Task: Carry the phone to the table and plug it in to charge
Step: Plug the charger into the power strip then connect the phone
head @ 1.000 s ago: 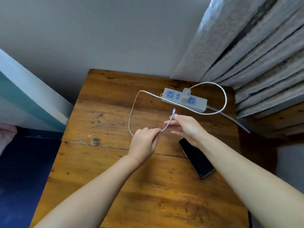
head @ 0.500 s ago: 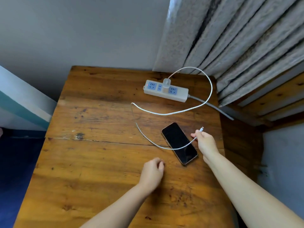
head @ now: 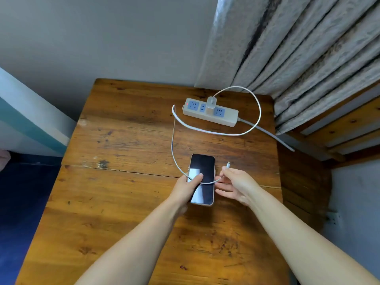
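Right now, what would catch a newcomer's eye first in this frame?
Mid-table, the left hand grips a black-screened phone while the right hand pinches the thin white charging cable near its free connector. Behind, a white power strip with blue sockets lies on the worn wooden table, adapter plugged in.

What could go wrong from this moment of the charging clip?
1. The white cable drapes across the phone screen and under the left hand's thumb, so pulling the connector around could snag it.
2. The right hand pinches the cable just behind the connector, which points away from the phone; it must be turned before insertion.
3. The cable loops around the power strip; a hard tug might drag the strip or loosen the charger.
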The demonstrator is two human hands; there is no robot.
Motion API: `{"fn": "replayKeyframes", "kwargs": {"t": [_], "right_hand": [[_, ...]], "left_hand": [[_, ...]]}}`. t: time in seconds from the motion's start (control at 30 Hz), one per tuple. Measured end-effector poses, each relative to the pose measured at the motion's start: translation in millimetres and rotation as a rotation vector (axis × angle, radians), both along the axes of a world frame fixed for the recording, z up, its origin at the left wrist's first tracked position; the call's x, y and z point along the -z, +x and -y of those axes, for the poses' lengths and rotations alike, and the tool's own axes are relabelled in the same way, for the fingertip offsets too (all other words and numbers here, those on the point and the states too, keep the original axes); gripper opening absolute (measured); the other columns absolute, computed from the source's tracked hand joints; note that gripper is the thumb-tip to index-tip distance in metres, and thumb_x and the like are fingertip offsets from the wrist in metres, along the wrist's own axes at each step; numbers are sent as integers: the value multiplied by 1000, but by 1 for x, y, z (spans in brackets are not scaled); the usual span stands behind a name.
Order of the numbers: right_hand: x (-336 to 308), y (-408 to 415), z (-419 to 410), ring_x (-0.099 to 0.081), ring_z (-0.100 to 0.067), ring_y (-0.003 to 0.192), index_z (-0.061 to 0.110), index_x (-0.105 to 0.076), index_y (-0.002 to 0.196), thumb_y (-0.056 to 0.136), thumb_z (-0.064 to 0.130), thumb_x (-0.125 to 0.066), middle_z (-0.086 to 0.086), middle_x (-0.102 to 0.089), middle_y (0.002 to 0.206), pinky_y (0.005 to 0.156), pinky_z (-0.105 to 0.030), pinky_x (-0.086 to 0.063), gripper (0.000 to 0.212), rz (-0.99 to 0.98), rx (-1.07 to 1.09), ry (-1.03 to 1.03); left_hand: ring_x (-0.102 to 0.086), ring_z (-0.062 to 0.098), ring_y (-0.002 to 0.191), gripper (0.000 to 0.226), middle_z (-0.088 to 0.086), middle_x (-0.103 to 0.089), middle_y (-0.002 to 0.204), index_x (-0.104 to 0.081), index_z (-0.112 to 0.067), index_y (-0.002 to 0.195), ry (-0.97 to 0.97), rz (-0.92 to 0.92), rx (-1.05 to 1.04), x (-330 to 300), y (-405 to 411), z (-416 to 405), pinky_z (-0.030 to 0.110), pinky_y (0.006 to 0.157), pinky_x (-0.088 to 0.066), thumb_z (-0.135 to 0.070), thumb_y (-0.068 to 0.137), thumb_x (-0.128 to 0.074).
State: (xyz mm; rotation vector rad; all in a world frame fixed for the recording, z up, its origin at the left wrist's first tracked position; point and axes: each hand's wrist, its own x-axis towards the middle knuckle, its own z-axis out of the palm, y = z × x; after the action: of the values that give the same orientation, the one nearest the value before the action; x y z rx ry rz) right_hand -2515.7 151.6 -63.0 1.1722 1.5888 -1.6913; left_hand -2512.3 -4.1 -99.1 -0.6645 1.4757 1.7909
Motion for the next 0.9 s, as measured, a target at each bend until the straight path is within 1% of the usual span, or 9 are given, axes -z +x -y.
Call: {"fn": "replayKeyframes", "kwargs": {"t": [0.07, 0.13, 0.3, 0.43, 0.53, 0.6, 0.73, 0.83, 0.9], "right_hand": [[0, -6, 9, -67, -22, 92, 11, -59, 75, 97, 27, -48, -10, -68, 93, 75, -37, -58, 30, -108, -29, 35], [-3, -18, 14, -63, -21, 98, 12, -58, 74, 98, 28, -45, -8, -65, 95, 85, -39, -55, 31, -212, 10, 95], [-15, -52, 21, -67, -13, 88, 14, -60, 88, 99, 27, -41, -4, -66, 95, 70, -26, -56, 25, -366, 231, 159], [-15, -60, 23, -69, -10, 74, 14, -61, 97, 100, 25, -40, 0, -68, 85, 69, -24, -56, 24, -500, 81, 372], [-10, -54, 27, -52, -2, 50, 10, -68, 98, 99, 26, -43, 4, -57, 63, 52, -15, -43, 29, -575, -252, 442], [-9, -49, 37, -43, 1, 47, 15, -70, 93, 99, 26, -43, 9, -47, 58, 48, -15, -35, 30, -611, -418, 370], [-16, -38, 65, -28, 0, 39, 22, -63, 86, 101, 33, -32, 6, -31, 57, 36, -14, -24, 36, -493, -452, 60], [-21, -27, 81, -28, -2, 39, 20, -60, 85, 101, 28, -35, 6, -31, 55, 38, -14, -24, 31, -514, -614, -27], [-25, -21, 92, -38, -2, 41, 17, -60, 91, 101, 24, -34, 6, -43, 52, 39, -15, -33, 28, -519, -705, -47]], "left_hand": [[-68, 23, 86, 28, 12, -70, 103, -57, -5, 116, 156, -26, 81, -7, -7, 19, 34, 76, -56, -16, 91, -59], [-68, 19, 89, 29, 10, -71, 105, -58, -4, 116, 183, -79, 201, -14, -13, 37, 29, 74, -56, -14, 89, -61], [-63, 28, 103, 38, 13, -66, 115, -58, -12, 116, 103, -126, 605, -35, -33, 85, 50, 92, -46, -27, 82, -69], [-60, 25, 110, 41, 11, -62, 125, -56, -14, 123, 273, -32, 816, -43, -40, 112, 39, 92, -49, -27, 85, -64], [-61, 19, 107, 31, 0, -67, 115, -57, -19, 120, 400, -64, 640, -42, -37, 118, 29, 82, -52, -23, 89, -58], [-64, 18, 102, 29, 1, -69, 110, -57, -19, 118, 429, -92, 394, -40, -37, 118, 30, 75, -55, -23, 89, -58], [-69, 22, 94, 28, 7, -74, 101, -53, -11, 119, 498, -89, -221, -30, -40, 114, 39, 76, -60, -12, 91, -52], [-71, 21, 85, 22, 8, -75, 92, -55, -8, 115, 490, -101, -499, -26, -43, 111, 38, 73, -60, -6, 94, -47], [-72, 21, 80, 18, 9, -75, 88, -57, -8, 108, 510, -88, -609, -27, -44, 111, 35, 65, -61, -4, 95, -45]]}}
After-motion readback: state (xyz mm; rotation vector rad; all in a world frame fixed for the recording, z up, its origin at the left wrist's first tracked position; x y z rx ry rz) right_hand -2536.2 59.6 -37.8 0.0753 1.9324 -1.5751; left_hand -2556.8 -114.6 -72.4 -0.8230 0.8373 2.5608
